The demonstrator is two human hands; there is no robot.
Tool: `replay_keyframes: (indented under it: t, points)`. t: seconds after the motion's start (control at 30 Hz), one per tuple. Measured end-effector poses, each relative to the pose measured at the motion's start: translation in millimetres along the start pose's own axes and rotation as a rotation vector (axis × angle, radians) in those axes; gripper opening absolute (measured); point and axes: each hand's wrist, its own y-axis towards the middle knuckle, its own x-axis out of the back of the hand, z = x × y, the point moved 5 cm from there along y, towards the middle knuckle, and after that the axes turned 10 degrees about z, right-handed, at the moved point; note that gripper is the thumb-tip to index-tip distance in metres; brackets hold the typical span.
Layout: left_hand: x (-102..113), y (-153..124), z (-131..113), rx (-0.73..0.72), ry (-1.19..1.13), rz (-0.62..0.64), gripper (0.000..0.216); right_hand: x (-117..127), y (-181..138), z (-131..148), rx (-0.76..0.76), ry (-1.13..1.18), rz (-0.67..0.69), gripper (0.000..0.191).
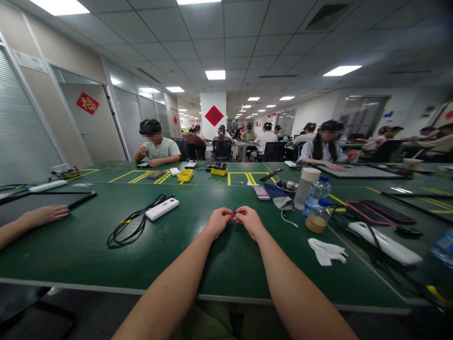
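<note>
Over the middle of the green table (170, 264), my left hand (220, 222) and my right hand (248, 221) meet fingertip to fingertip. Both are closed in a pinch. Between the fingertips shows a tiny dark and reddish item (233, 216), too small and too covered by the fingers to name. To the left of my hands lies a white power bank (162, 209) beside a looped black cable (131, 229). On the right is a crumpled white glove or cloth (326, 251).
At right stand a frosted bottle (306, 189) and plastic bottles (316, 224), near a metal bowl (287, 185), phones (368, 212) and another white power bank (385, 243). Yellow trays (185, 176) sit farther back. Another person's hand (46, 216) rests on a dark panel at left. Several people sit beyond.
</note>
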Motion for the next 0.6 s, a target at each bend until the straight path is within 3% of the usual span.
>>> replay_keyframes:
  t: [0.1, 0.2, 0.33, 0.47, 0.6]
  points:
    - [-0.3, 0.3, 0.1, -0.007, 0.045, 0.028, 0.016, 0.4, -1.9, 7.4, 0.069, -0.172, 0.016, 0.015]
    - [-1.4, 0.0, 0.5, 0.008, -0.02, 0.067, 0.028, -0.8, -2.7, 12.9, 0.142, -0.338, 0.041, 0.018]
    - [-4.6, -0.3, 0.9, 0.032, -0.147, 0.12, 0.023, -4.7, 0.2, 8.1, 0.169, -0.374, 0.093, 0.018]
    - [-1.0, 0.4, 4.9, 0.085, -0.321, 0.02, 0.013, -6.8, 4.6, 1.1, 0.18, -0.342, 0.118, 0.024]
    - [-0.8, 1.2, 6.6, 0.096, -0.485, -0.011, 0.006, -1.7, 6.0, 1.9, 0.187, -0.468, 0.054, 0.018]
